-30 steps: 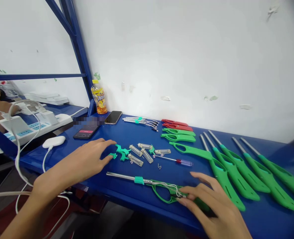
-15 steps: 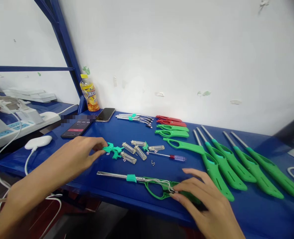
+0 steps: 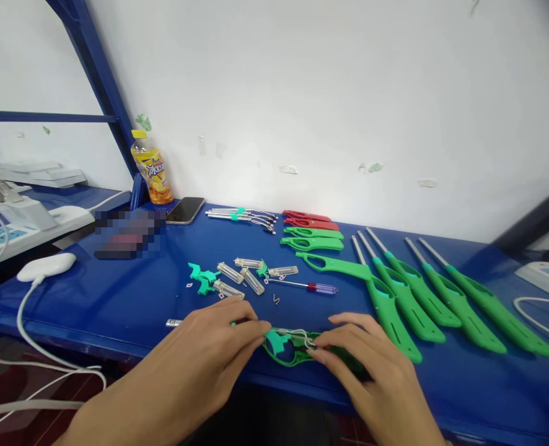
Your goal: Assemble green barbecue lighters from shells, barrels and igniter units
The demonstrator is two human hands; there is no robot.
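Observation:
Near the table's front edge lies an open green handle shell (image 3: 289,361) with white wires (image 3: 297,334) along it. My left hand (image 3: 225,347) pinches a teal trigger piece (image 3: 278,342) over the shell's finger loop; the metal tube (image 3: 173,323) sticks out to its left, mostly hidden behind that hand. My right hand (image 3: 372,365) has thumb and forefinger closed at the wire ends, on the right part of the shell. Behind them are more teal trigger pieces (image 3: 204,280), several clear fuel tanks (image 3: 252,280), a screwdriver (image 3: 321,288) and small screws (image 3: 276,300).
Finished-looking green lighters (image 3: 435,300) lie at the right. Green shells (image 3: 314,243), red shells (image 3: 308,223) and wired metal tubes (image 3: 237,215) lie at the back. A bottle (image 3: 153,170), a phone (image 3: 186,210) and a white charger (image 3: 46,266) are at the left.
My left hand has moved right and toward me, from the teal pile to the green shell, carrying one teal piece. My right hand stays at the wires. The view has shifted slightly.

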